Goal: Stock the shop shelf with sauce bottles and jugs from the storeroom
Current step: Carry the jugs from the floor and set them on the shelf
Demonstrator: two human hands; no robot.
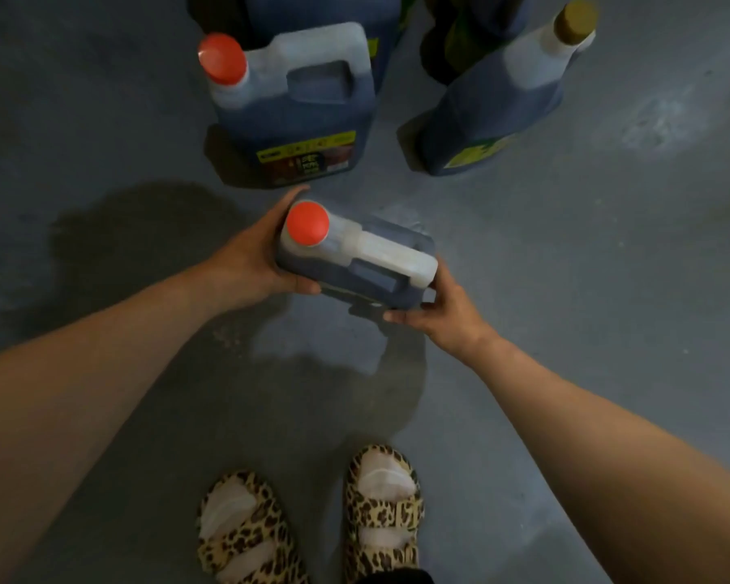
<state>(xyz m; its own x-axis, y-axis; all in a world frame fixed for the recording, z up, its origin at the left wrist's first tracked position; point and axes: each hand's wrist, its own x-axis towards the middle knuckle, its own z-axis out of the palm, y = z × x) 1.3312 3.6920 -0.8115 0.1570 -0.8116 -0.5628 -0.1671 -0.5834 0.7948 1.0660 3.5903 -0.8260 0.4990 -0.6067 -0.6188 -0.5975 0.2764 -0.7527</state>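
Between both hands, just above centre of the view, a jug point(357, 257) of dark sauce hangs over a grey floor point(586, 288). It is held off the ground, tipped so its round orange cap point(307, 224) points up toward the camera. The left hand point(253, 257) cups the cap end at 9 o'clock of the jug, fingers curled around its side. The right hand point(443, 307) grips the handle end at 4 o'clock, fingers hooked under the base.

By my reading, this is the fetching step: the jug is picked up in the storeroom, not yet carried to the shelf. The next move likely calls for levelling it, keeping a firm two-handed hold since it looks full and heavy, and walking it out.

The jug is boxy, translucent whitish plastic with a moulded loop handle point(390, 257); the liquid inside looks almost black.

At 12 o'clock a second jug point(296, 107) of the same kind stands upright on the floor, with a yellow and dark label. At 1 o'clock stands a third jug point(511, 103) with a gold cap. More dark containers sit behind them, too cropped to tell.

At 6 o'clock, two feet in leopard-print sandals point(312, 516). The floor is smooth, matte, scuffed concrete.
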